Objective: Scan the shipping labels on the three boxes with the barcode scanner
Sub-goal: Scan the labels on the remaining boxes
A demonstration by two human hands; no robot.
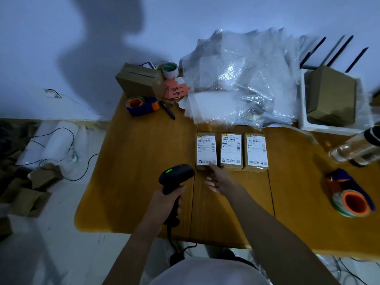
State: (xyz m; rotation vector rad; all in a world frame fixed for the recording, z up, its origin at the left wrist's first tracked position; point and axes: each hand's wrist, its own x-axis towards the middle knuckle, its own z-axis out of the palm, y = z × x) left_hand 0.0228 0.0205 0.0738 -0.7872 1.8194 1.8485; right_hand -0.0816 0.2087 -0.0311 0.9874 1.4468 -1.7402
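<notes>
Three small cardboard boxes lie side by side on the wooden table, each with a white shipping label facing up: the left box, the middle box and the right box. My left hand grips the handle of a black barcode scanner; a green light glows on its head, which points toward the left box. My right hand reaches forward with fingers spread, its fingertips touching the near edge of the left box.
Crumpled bubble wrap fills the back of the table. Tape dispensers sit at back left and at right. A brown box, a white bin with a carton and a clear bottle stand around. Cables lie on the floor at left.
</notes>
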